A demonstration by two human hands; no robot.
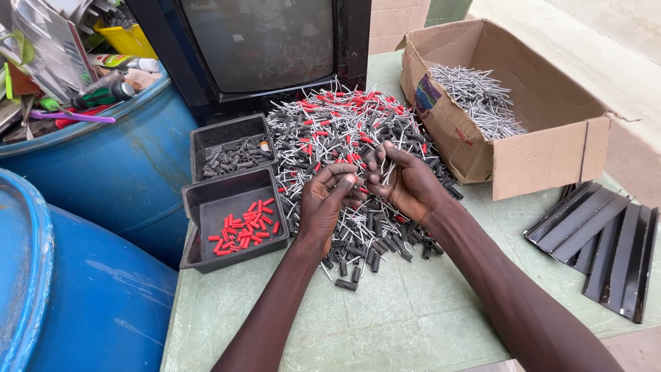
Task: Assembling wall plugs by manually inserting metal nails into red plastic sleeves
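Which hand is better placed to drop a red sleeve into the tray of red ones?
Left. The left hand sits right beside the tray of red sleeves; the right hand is farther over the pile and holds metal pins.

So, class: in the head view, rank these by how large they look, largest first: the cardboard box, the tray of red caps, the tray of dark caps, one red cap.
1. cardboard box
2. tray of red caps, nearer the camera, so unsure
3. tray of dark caps
4. red cap
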